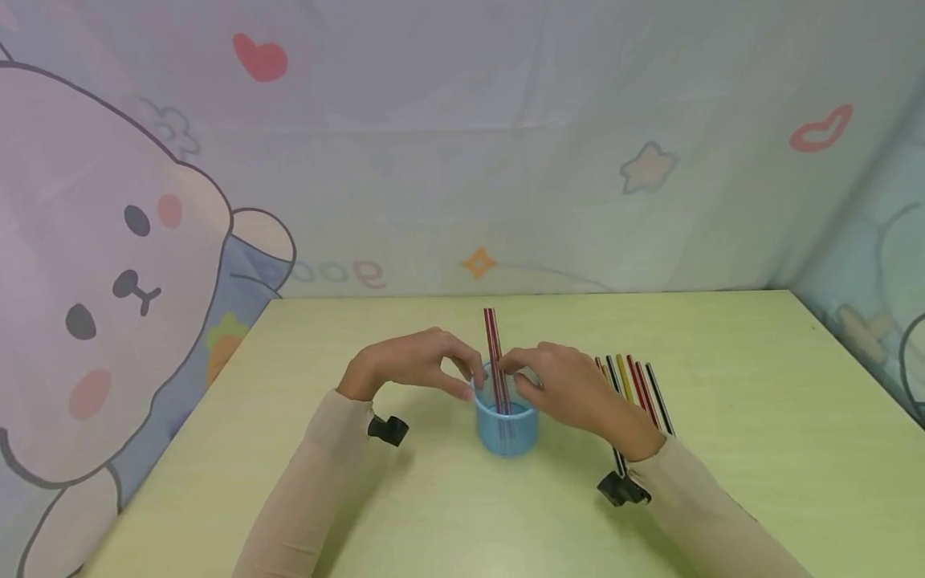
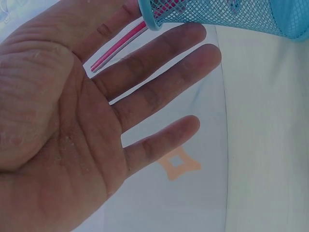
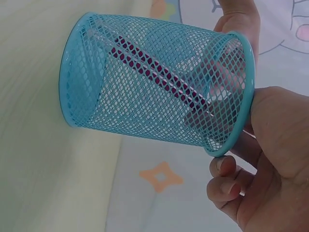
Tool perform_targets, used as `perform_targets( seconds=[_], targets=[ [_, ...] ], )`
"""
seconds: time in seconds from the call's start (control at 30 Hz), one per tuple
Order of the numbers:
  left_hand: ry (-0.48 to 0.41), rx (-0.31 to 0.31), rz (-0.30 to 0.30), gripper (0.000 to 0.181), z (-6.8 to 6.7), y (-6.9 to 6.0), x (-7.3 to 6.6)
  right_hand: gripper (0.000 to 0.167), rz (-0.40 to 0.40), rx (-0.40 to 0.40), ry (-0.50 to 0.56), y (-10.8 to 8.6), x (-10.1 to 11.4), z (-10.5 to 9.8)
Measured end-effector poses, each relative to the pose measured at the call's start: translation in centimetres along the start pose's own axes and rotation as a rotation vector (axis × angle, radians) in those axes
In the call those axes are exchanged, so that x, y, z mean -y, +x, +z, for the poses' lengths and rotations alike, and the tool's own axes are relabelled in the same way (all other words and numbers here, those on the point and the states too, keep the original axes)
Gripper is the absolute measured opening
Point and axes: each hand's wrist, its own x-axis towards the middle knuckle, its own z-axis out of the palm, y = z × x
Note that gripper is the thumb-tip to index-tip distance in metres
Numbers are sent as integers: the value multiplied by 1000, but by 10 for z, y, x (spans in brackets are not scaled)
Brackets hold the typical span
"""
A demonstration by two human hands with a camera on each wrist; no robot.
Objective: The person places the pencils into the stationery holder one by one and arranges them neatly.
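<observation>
A light-blue mesh pen holder (image 1: 507, 429) stands upright on the table. Red pencils with pale stripes (image 1: 493, 337) lean inside it, their tops above the rim. My left hand (image 1: 412, 361) pinches the holder's left rim between thumb and forefinger. In the left wrist view, the other fingers of the left hand (image 2: 140, 92) spread straight beneath the rim. My right hand (image 1: 567, 385) reaches over the rim from the right, forefinger against the pencils. In the right wrist view, mesh partly hides the fingertips of my right hand (image 3: 270, 169), so a firm grip is unclear.
Several striped pencils (image 1: 636, 381), black, yellow and red, lie side by side right of the holder, partly under my right forearm. Behind the pale table (image 1: 759, 385) hangs a cartoon-printed cloth (image 1: 448, 160). A dark cable (image 1: 905, 353) shows at the far right.
</observation>
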Motion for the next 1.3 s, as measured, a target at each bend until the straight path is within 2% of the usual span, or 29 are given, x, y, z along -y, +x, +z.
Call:
perform_targets(
  seconds=[0.27,0.6,0.83,0.97,1.13,1.23,1.3],
  targets=[
    [-4,-6,13,14,-2,0,0,32,-46,29,49,1,-6,-4],
    [-11,-5,17,13,-2,1,-2,28,-57,7,179,2,-14,-12],
    [-12,-4,17,12,-1,1,-1,24,-34,-36,214,-1,-25,-28],
    [-8,-5,15,14,-2,1,-1,24,16,-39,241,-3,-42,-37],
    [3,-4,-8,12,-1,0,-2,21,118,29,241,-13,-71,-42],
    [3,0,-11,9,0,-1,-2,20,179,119,239,-19,-84,-47],
    [0,-1,-10,8,0,-1,-1,20,206,210,242,-22,-90,-51]
  ],
)
